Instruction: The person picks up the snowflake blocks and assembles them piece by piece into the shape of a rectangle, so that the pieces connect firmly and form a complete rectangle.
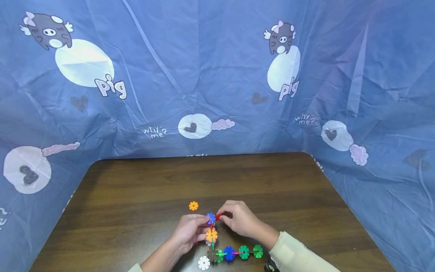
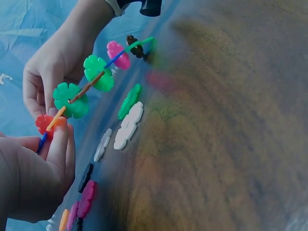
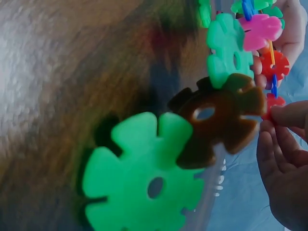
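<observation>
A chain of slotted plastic flower discs hangs between the hands and trails over the table. My left hand pinches a blue disc near the chain's upper end. Close beside it, the thumb and fingers of my right hand pinch a red disc, which meets the blue one; whether it is fully slotted in cannot be told. Below the left fingers is an orange disc. The lower run holds a blue disc and a green disc. In the right wrist view, a brown disc looms close.
Loose on the brown table lie an orange disc and a white disc. Several more loose discs, one magenta, show in the left wrist view. A dark object sits by the right sleeve. Blue printed cloth surrounds the table.
</observation>
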Demonstrator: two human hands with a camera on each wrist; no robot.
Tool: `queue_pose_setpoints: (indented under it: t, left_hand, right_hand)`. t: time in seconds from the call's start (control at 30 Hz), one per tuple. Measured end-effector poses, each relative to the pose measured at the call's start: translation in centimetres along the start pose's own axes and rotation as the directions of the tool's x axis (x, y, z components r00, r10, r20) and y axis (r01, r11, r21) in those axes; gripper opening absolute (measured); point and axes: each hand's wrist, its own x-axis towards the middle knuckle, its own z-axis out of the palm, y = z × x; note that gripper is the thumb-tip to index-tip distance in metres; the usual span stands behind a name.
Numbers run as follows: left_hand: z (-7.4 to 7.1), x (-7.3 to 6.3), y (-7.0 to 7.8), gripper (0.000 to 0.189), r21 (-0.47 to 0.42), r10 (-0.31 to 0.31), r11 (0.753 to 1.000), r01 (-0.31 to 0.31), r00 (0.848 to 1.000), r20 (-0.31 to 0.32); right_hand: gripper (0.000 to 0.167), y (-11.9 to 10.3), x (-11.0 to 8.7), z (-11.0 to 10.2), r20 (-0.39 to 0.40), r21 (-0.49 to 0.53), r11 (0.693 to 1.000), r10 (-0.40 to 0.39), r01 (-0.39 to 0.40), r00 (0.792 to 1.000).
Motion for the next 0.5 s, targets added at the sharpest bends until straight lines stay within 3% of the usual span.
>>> queue_pose_setpoints:
  t: [0.17, 0.3, 0.4, 0.5]
  left_hand:
    - [0.20, 0.06, 0.02, 0.016, 0.031, 0.019, 0.999, -0.018, 1.000, -0.024]
    - [0.38, 0.05, 0.07, 0.014, 0.051, 0.023, 0.998, -0.021, 0.999, -0.036]
    - [0.42, 0.06, 0.11, 0.013, 0.057, 0.026, 0.998, -0.024, 0.999, -0.045]
    - [0.29, 0.15, 0.13, 0.013, 0.050, 0.026, 0.998, -0.024, 0.999, -0.045]
  right_hand:
    - [0.013, -0.21, 0.01, -0.05, 0.008, -0.163, 0.978, -0.132, 0.131, 0.991]
    - [0.015, -0.34, 0.11, -0.19, 0.035, -0.221, 0.949, -0.221, 0.223, 0.975]
    - [0.016, -0.41, 0.23, -0.28, 0.032, -0.233, 0.940, -0.250, 0.251, 0.968]
    - [0.015, -0.46, 0.38, -0.34, 0.040, -0.218, 0.949, -0.226, 0.229, 0.973]
